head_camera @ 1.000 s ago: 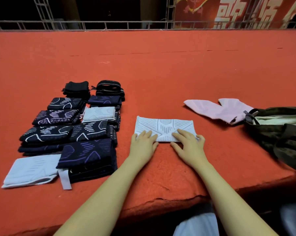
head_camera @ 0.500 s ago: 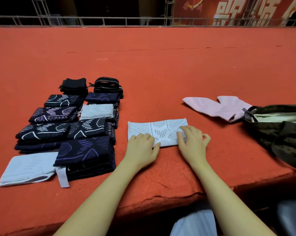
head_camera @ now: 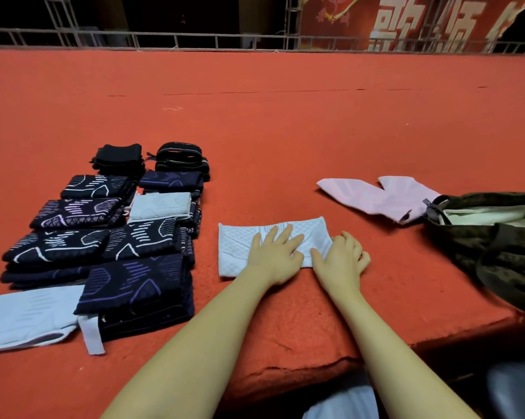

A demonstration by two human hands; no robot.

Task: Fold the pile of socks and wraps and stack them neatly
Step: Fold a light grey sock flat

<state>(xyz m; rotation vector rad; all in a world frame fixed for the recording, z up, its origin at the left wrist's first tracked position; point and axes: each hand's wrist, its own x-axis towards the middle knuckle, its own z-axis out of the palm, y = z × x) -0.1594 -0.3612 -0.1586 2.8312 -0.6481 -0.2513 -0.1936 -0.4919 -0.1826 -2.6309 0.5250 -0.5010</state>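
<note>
A red carpeted platform [head_camera: 285, 122] carries everything. Under both hands lies a folded pale-blue patterned sock [head_camera: 237, 246]. Left of them sit stacks of folded dark navy patterned socks [head_camera: 134, 279]; right, pink fabric socks [head_camera: 376, 198] and a camouflage cloth bag [head_camera: 497, 246].

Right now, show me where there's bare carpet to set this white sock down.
Bare carpet lies beyond the white sock, and between it and the pink socks. Folded stacks crowd the left; the bag crowds the right.

Bare red table [head_camera: 285, 131] lies open beyond the white sock [head_camera: 240, 249]; folded stacks [head_camera: 104, 237] crowd the left, pink socks [head_camera: 376, 198] and a camouflage bag [head_camera: 497, 246] block the right.
</note>
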